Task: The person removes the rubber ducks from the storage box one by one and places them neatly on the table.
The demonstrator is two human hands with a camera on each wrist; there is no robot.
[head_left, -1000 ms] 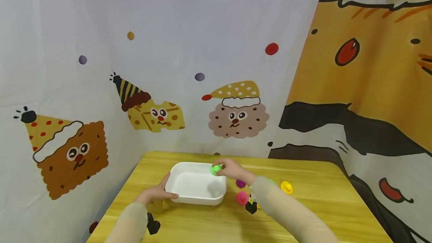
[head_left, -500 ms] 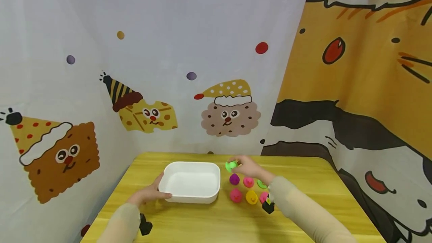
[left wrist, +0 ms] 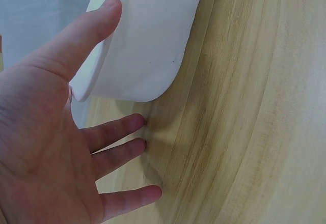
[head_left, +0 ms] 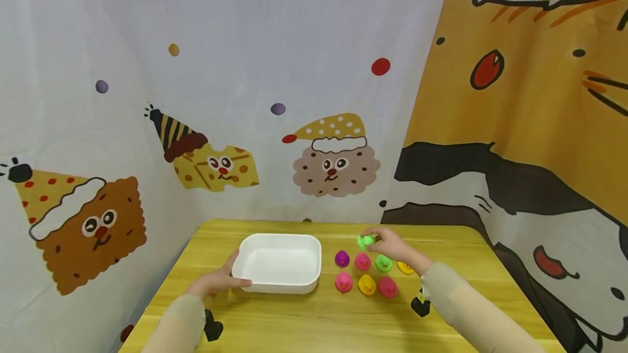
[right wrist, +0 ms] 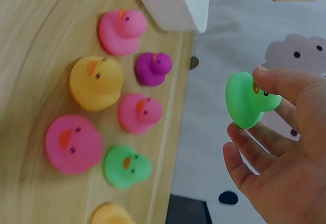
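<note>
Two hands work over a yellow wooden table (head_left: 304, 320). The right hand (head_left: 390, 243) pinches a green rubber duck (head_left: 365, 241) between thumb and fingertips, lifted clear of the tabletop above the far edge of a cluster of ducks. In the right wrist view the same green duck (right wrist: 247, 99) sits between the thumb on top and the curled fingers (right wrist: 249, 150) underneath.

The left hand (head_left: 216, 282) rests at the near left corner of a white rectangular tub (head_left: 277, 263); its fingers are straight and spread, gripping nothing. The left wrist view shows the thumb lying along the tub's rim (left wrist: 147, 40), while the other fingers lie flat on the wood just below the corner.

Just right of the tub the other ducks sit in two short rows on the table. The far row runs from a purple duck (head_left: 342, 259) to a pink duck (head_left: 362, 261), a second green duck (head_left: 384, 262) and a yellow duck (head_left: 405, 268) partly hidden by the right forearm. The near row holds a pink duck (head_left: 344, 282), a yellow duck (head_left: 366, 285) and another pink duck (head_left: 388, 287).

Both arms wear beige sleeves (head_left: 456, 309), each with a small black device (head_left: 421, 306) at the wrist. Behind the table hang cartoon-printed cloth backdrops (head_left: 245, 124).
</note>
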